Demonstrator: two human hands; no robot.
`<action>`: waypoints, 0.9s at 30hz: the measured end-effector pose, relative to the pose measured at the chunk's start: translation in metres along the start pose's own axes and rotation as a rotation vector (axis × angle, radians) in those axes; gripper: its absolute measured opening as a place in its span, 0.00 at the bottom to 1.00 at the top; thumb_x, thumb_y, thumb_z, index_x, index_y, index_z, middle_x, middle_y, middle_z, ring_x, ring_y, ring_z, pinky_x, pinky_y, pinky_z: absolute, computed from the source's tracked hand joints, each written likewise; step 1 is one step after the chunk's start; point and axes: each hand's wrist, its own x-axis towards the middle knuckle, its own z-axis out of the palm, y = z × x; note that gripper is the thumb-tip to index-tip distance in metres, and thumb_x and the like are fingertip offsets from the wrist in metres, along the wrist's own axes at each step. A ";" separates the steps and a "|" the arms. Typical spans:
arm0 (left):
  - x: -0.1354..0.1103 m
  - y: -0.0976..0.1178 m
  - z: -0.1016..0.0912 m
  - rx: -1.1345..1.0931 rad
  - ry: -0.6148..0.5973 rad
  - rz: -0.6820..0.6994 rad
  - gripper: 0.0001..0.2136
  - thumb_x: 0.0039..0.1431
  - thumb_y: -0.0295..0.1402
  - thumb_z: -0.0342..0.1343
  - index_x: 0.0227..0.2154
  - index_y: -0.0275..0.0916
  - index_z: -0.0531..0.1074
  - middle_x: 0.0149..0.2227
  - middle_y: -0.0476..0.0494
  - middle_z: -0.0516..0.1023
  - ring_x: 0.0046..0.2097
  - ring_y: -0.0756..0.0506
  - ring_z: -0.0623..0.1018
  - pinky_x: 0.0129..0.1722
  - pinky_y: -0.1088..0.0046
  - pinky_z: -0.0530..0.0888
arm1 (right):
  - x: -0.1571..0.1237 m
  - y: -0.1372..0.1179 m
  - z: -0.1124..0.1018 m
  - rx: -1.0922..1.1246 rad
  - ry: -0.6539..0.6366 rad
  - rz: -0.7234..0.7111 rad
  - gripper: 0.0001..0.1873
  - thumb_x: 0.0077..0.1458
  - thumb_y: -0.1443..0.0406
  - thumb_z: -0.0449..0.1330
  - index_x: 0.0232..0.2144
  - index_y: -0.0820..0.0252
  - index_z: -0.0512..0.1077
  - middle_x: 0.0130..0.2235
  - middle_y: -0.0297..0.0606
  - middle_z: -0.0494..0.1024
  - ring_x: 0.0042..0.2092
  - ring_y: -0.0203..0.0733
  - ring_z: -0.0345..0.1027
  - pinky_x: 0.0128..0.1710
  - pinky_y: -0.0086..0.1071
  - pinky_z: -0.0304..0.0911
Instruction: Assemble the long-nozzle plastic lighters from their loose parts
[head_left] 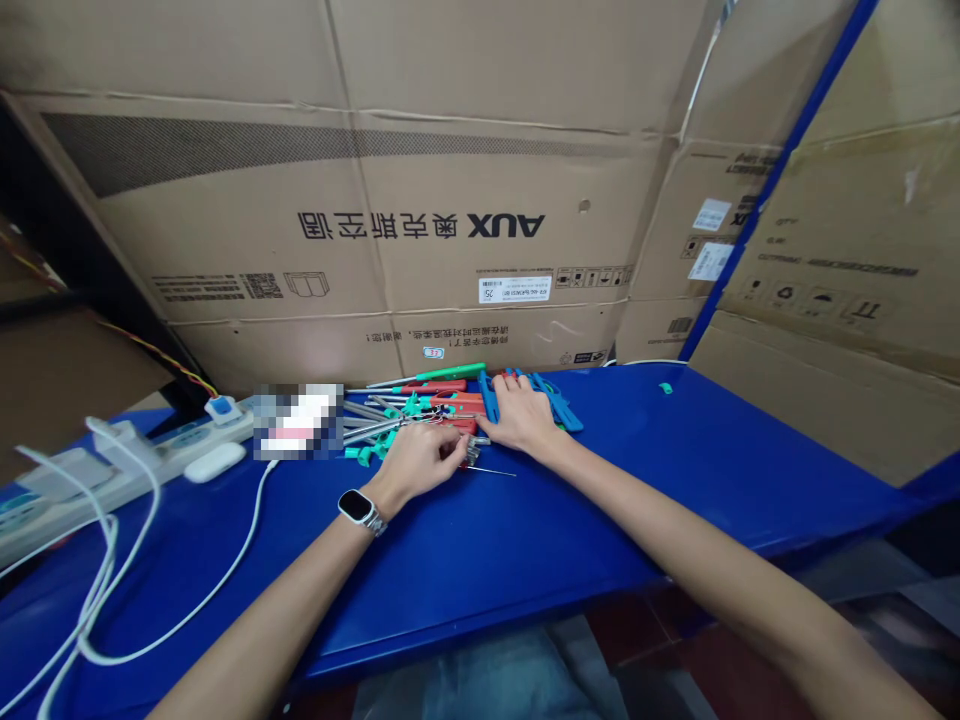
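Note:
My left hand (424, 458), with a watch on its wrist, is closed in a pinch low over the front of a pile of tools. What sits between its fingertips is too small to make out. A thin metal rod (495, 471) lies on the table just beyond those fingers. My right hand (521, 412) has its fingers bent over a blue plastic piece (489, 398) at the pile's right side. Red-handled tools (457, 402) with long metal shafts lie between the hands and behind them. Small teal plastic parts (364, 455) are scattered among the shafts.
More blue plastic (564, 408) lies right of my right hand. A green-handled tool (465, 371) rests at the back. Cardboard (420, 170) walls the blue table (712, 470). At left are a power strip (199, 440), a white case (215, 462) and looping white cables (225, 578).

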 end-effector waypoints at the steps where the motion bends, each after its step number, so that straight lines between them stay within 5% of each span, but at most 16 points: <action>1: -0.002 -0.001 0.001 -0.005 -0.008 0.000 0.20 0.65 0.38 0.46 0.18 0.38 0.67 0.18 0.49 0.70 0.21 0.50 0.66 0.26 0.73 0.55 | 0.002 -0.001 0.002 -0.018 -0.023 0.015 0.30 0.55 0.50 0.57 0.52 0.65 0.65 0.53 0.54 0.74 0.55 0.58 0.61 0.44 0.42 0.65; 5: -0.006 -0.004 0.001 -0.047 -0.033 -0.013 0.19 0.64 0.37 0.46 0.18 0.38 0.67 0.17 0.50 0.69 0.21 0.51 0.65 0.26 0.73 0.56 | 0.005 0.002 0.009 0.000 -0.079 0.078 0.29 0.55 0.54 0.57 0.54 0.67 0.63 0.48 0.53 0.77 0.55 0.60 0.62 0.43 0.42 0.65; 11: -0.005 -0.003 -0.005 -0.116 0.034 -0.046 0.20 0.65 0.38 0.47 0.18 0.37 0.66 0.17 0.51 0.68 0.20 0.52 0.65 0.25 0.74 0.58 | 0.000 0.006 0.010 0.166 0.000 0.069 0.23 0.55 0.60 0.58 0.53 0.58 0.64 0.49 0.45 0.78 0.55 0.54 0.63 0.39 0.39 0.64; 16: -0.006 -0.008 -0.018 -0.245 0.261 -0.219 0.09 0.63 0.38 0.52 0.32 0.38 0.71 0.22 0.52 0.72 0.24 0.51 0.70 0.26 0.76 0.64 | -0.012 -0.004 0.004 0.384 0.095 -0.005 0.24 0.54 0.58 0.62 0.52 0.54 0.65 0.45 0.42 0.79 0.50 0.51 0.68 0.40 0.38 0.64; 20: -0.016 -0.021 -0.025 -0.434 0.430 -0.400 0.17 0.58 0.44 0.59 0.43 0.38 0.68 0.42 0.43 0.76 0.35 0.48 0.76 0.26 0.75 0.72 | -0.027 -0.021 0.001 0.570 0.078 -0.119 0.27 0.52 0.56 0.64 0.54 0.50 0.66 0.48 0.39 0.77 0.45 0.45 0.71 0.43 0.40 0.65; 22: -0.023 -0.028 -0.026 -0.641 0.339 -0.458 0.22 0.55 0.47 0.61 0.45 0.38 0.68 0.44 0.41 0.76 0.35 0.46 0.77 0.23 0.74 0.75 | -0.032 -0.028 0.004 0.634 0.051 -0.163 0.28 0.51 0.57 0.66 0.54 0.50 0.66 0.49 0.38 0.76 0.45 0.45 0.72 0.45 0.41 0.66; 25: -0.031 -0.037 -0.028 -0.960 0.125 -0.472 0.24 0.49 0.47 0.65 0.44 0.36 0.71 0.32 0.46 0.77 0.34 0.45 0.79 0.23 0.72 0.78 | -0.035 -0.034 0.011 0.682 0.011 -0.190 0.29 0.48 0.56 0.69 0.52 0.51 0.68 0.49 0.38 0.76 0.45 0.45 0.73 0.45 0.42 0.67; 27: -0.033 -0.041 -0.031 -1.066 0.083 -0.471 0.23 0.47 0.45 0.68 0.41 0.36 0.72 0.28 0.48 0.77 0.32 0.46 0.79 0.26 0.72 0.80 | -0.034 -0.033 0.016 0.721 -0.010 -0.197 0.29 0.48 0.55 0.69 0.52 0.51 0.70 0.47 0.37 0.77 0.45 0.44 0.73 0.45 0.41 0.68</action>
